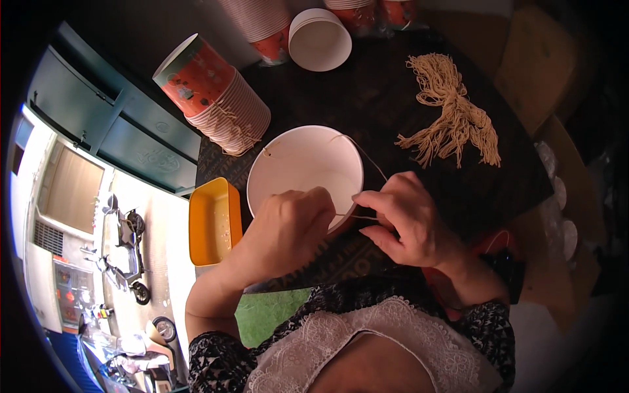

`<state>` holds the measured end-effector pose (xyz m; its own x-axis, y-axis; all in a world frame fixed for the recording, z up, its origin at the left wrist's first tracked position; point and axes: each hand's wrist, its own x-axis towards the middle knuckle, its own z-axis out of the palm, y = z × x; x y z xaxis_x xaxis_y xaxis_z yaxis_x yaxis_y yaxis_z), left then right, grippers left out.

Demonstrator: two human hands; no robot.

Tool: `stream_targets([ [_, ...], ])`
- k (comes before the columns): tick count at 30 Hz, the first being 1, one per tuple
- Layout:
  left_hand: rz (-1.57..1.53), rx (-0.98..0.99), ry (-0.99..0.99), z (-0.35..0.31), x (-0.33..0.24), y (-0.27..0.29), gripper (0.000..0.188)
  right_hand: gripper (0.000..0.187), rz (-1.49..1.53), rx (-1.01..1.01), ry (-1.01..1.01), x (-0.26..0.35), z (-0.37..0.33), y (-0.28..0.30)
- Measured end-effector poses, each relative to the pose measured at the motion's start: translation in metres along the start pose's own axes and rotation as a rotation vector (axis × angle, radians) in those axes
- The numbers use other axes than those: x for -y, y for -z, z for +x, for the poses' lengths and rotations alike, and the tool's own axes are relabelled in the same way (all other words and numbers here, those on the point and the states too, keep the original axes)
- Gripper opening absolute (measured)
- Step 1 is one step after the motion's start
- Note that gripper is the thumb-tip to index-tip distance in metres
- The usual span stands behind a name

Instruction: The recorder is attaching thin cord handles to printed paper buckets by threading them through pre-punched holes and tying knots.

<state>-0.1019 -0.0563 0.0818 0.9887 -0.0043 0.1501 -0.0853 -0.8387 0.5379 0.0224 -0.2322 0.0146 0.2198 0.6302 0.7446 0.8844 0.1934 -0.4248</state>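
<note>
A large white-lined paper bucket [298, 157] stands in front of me on the dark table, its open mouth facing up. A thin beige cord [370, 159] runs from the far right of its rim to my right hand [414, 219], then across to my left hand [288, 226]. My left hand is closed over the near rim, pinching the cord; its fingertips are partly hidden. Just right of the bucket, my right hand has its fingers curled round the cord, with thumb and forefinger apart. A small knot shows on the bucket's left inner wall.
A yellow plastic tray [215, 223] sits left of the bucket. Behind it leans a stack of red-patterned buckets [216, 98] with cords. A bundle of beige cords [452, 111] lies at the right. More stacked buckets [259, 26] and a tipped white-lined bucket [320, 40] are at the back.
</note>
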Motion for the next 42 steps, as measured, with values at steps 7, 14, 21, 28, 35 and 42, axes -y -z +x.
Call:
stream_targets([
  [7,0.068,-0.111,-0.066,-0.017,0.000,-0.008,0.006,0.016,-0.296,0.208,0.273,-0.007,0.037,0.018],
  [14,0.311,-0.238,-0.124,-0.019,0.009,-0.006,0.008,0.015,-0.390,0.197,0.573,-0.023,0.054,-0.007],
  [21,0.460,-0.259,-0.111,-0.009,0.034,-0.014,0.007,0.013,-0.417,0.138,0.698,-0.055,0.053,-0.042],
  [28,0.574,-0.257,0.036,0.019,0.097,-0.057,0.004,0.010,-0.507,0.111,0.673,-0.118,0.049,-0.087],
  [35,0.425,-0.388,0.091,0.040,0.136,-0.077,0.009,0.006,-0.383,0.240,0.348,-0.136,0.045,-0.105],
  [42,-0.010,-0.417,0.247,0.060,0.152,-0.081,0.015,0.005,-0.248,0.274,0.074,-0.140,0.040,-0.110],
])
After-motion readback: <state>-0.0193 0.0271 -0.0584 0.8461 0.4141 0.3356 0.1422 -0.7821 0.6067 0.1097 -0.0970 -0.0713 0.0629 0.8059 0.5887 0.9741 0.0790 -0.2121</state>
